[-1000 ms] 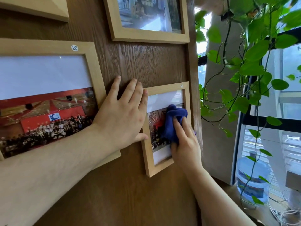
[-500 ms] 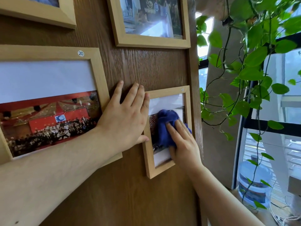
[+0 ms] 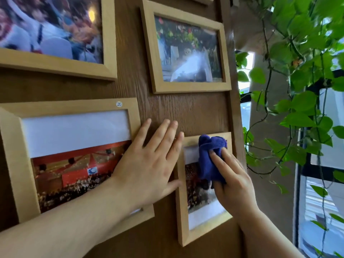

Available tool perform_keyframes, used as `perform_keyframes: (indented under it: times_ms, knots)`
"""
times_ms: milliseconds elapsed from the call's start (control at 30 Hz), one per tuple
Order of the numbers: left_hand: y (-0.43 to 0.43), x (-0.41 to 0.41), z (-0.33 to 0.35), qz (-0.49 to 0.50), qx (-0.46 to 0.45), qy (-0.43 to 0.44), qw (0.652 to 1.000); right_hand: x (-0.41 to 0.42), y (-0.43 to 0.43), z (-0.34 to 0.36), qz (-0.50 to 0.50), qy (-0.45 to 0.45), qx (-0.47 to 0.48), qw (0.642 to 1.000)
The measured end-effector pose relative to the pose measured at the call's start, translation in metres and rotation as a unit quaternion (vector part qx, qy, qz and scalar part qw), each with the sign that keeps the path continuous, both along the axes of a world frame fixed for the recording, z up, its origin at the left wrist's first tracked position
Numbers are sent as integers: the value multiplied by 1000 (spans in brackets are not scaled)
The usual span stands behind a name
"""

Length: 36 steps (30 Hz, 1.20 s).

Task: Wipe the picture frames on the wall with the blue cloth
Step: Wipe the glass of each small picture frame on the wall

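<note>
Head view, looking up at a dark brown wood-grain wall panel (image 3: 186,112) hung with several pale wooden picture frames. Right hand (image 3: 232,185) pressing a bunched deep-blue microfibre cloth (image 3: 210,157) against the small upright pale-wood frame (image 3: 183,211) at lower right, fingers (image 3: 220,164) laid over the cloth and closed on it from behind, cloth covering the top rail and the upper part of the glass. Left hand (image 3: 150,164) spread flat and empty on the panel, fingers apart, thumb touching the left edge of that small frame and palm overlapping the right side of the large landscape frame with a round "20" sticker (image 3: 16,164), apparently steadying. Wiping clearly under way on the small frame: upper portion under the cloth, lower glass and bottom rail not yet reached as far as can be judged. No telling from these surfaces whether the large frame, the medium landscape frame above centre (image 3: 188,88) or the big frame at upper left (image 3: 55,66) are already wiped; glare on the medium one, no visible dust either way. Probably several frames left, plus the rest of this one. Trailing green-leaved vine plant (image 3: 297,101) hanging just right of the panel, close to the working hand.
</note>
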<state>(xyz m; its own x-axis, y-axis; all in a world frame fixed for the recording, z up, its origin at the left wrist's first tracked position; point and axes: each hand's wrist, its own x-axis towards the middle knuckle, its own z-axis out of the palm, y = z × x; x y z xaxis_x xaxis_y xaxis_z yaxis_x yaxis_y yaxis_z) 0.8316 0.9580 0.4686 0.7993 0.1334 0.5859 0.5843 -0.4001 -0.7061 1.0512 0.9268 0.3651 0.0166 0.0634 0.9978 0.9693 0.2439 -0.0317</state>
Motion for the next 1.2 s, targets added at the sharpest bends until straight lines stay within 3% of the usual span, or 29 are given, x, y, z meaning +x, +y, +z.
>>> perform_keyframes:
  times_ms: [367, 833, 1200]
  knots:
    - [-32, -108, 17, 18, 51, -27, 998, -74, -21, 64, 46, -116, 54, 991]
    - [-104, -377, 9, 103, 64, -37, 992, -320, -41, 76, 114, -155, 87, 977]
    - [-137, -531, -4, 167, 41, -70, 983, -467, -41, 67, 162, -157, 91, 970]
